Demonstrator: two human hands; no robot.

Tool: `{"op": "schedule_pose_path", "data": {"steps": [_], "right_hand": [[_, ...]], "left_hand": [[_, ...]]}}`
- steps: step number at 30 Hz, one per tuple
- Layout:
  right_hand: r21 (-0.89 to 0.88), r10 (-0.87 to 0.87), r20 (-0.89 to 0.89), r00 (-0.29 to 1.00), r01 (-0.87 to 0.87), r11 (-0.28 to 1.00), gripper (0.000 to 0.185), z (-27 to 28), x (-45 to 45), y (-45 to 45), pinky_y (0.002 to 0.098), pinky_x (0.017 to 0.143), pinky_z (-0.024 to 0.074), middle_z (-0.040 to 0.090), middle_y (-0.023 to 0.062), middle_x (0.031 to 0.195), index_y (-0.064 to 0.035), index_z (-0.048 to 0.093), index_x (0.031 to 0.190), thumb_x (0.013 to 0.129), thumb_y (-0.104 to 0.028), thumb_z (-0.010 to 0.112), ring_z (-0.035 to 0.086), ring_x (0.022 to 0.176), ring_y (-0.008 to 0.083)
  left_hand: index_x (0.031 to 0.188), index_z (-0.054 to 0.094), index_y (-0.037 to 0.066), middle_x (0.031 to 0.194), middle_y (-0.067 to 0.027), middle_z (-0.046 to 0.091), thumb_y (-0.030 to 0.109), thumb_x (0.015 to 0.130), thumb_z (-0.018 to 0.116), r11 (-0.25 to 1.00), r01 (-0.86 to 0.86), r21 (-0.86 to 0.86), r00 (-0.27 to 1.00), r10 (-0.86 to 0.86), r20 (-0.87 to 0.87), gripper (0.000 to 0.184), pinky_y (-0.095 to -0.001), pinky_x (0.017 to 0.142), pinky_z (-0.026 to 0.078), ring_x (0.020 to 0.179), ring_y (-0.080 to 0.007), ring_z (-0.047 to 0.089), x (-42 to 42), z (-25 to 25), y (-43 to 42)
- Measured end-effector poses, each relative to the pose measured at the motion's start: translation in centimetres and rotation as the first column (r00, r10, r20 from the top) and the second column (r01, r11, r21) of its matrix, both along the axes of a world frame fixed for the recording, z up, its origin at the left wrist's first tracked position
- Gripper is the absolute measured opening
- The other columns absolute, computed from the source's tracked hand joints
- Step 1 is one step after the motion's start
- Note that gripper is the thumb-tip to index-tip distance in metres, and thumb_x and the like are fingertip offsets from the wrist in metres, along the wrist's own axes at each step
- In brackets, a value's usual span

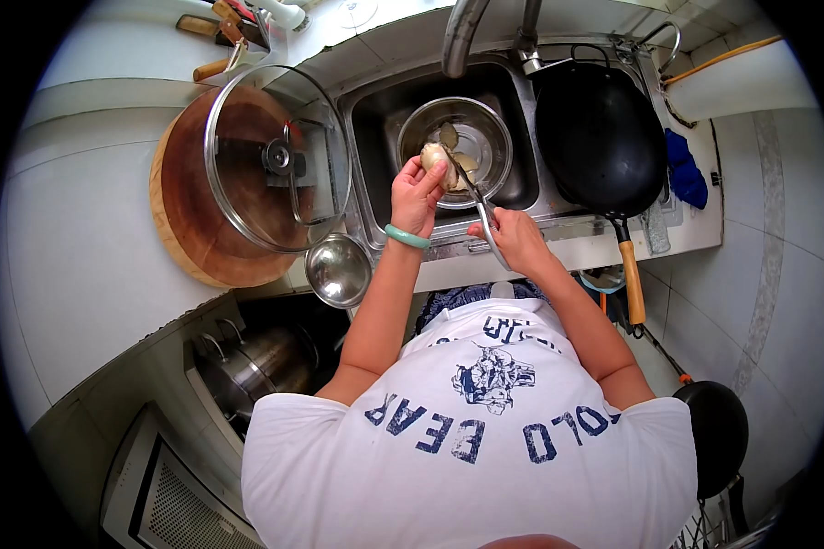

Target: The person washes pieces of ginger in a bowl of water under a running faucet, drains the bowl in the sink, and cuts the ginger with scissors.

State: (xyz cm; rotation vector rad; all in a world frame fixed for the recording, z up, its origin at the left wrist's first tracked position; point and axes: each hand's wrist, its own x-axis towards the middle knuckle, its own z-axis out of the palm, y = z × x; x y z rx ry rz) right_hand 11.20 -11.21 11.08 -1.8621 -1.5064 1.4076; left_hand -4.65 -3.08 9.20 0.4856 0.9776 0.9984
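Bowl [498, 145], metal, sits in sink [373, 123], brownish pieces [449, 136] inside. Left hand [417, 190] pinches pale lump [433, 157] over bowl, 8 o'clock of its centre. Right hand [519, 240] grips metal tool [486, 220], far end touching or just beside lump, can't tell which. Wok [600, 137] at bowl's 3 o'clock, glass lid [278, 157] at 9.

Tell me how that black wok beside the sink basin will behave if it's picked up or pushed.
The wok is probably bowl-heavy, given its broad black body. Its wooden handle juts past the counter edge, so a bump there could swing or tip it.
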Motion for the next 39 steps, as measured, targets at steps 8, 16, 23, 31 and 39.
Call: {"op": "schedule_pose_path", "data": {"steps": [8,16,23,31,39], "right_hand": [[-0.002,0.016,0.047,0.999,-0.016,1.0,0.053,-0.3,0.1,-0.2,0.0427,0.06,0.0433,0.057,0.0204,0.059,0.0013,0.06,0.067,0.076,-0.051,0.062,0.058,0.064,0.0383],[0.058,0.052,0.048,0.997,-0.055,0.997,0.025,-0.6,0.3,-0.6,0.0392,0.055,0.0407,0.054,0.0151,0.054,-0.0155,0.072,0.083,0.084,-0.036,0.056,0.055,0.055,0.0313],[0.08,0.032,0.094,0.995,-0.04,0.996,0.033,-1.2,0.1,-0.8,0.0407,0.056,0.0413,0.055,0.0166,0.055,-0.0087,0.069,0.078,0.081,-0.04,0.059,0.055,0.056,0.0331],[-0.013,0.017,0.099,0.995,-0.015,1.0,0.063,-0.4,0.1,-0.5,0.0442,0.062,0.0441,0.059,0.0203,0.064,0.0004,0.057,0.068,0.071,-0.062,0.06,0.059,0.067,0.0381],[0.033,-0.004,0.133,0.991,-0.001,0.999,0.067,-0.9,0.0,-0.7,0.0441,0.062,0.0444,0.059,0.0214,0.063,0.0009,0.054,0.065,0.069,-0.065,0.06,0.059,0.067,0.0385]], "left_hand": [[0.099,0.053,0.001,0.092,-0.0068,0.062,0.005,0.082,0.063,1.0,-0.001,0.019,1.0,0.002,-0.015,0.02,-0.0237,0.071,0.052,0.081,-0.0127,0.062,-0.4,0.0,0.2],[0.101,0.054,-0.001,0.092,-0.0069,0.062,0.005,0.082,0.063,1.0,0.021,0.018,0.999,-0.021,-0.028,0.022,-0.023,0.071,0.052,0.081,-0.0122,0.062,-0.6,0.0,0.4],[0.101,0.054,-0.001,0.092,-0.007,0.062,0.005,0.082,0.063,0.999,0.049,0.01,0.998,-0.049,-0.036,0.022,-0.0228,0.07,0.052,0.08,-0.0123,0.062,-0.5,0.0,0.5],[0.104,0.054,-0.001,0.093,-0.007,0.062,0.005,0.081,0.064,0.995,0.097,0.004,0.994,-0.097,-0.045,0.026,-0.0229,0.07,0.052,0.082,-0.0124,0.062,-0.6,0.2,0.4],[0.101,0.055,-0.002,0.091,-0.0075,0.062,0.004,0.081,0.064,0.994,0.113,-0.008,0.992,-0.114,-0.057,0.023,-0.0225,0.07,0.052,0.08,-0.0128,0.062,-0.5,0.3,0.4]]}}
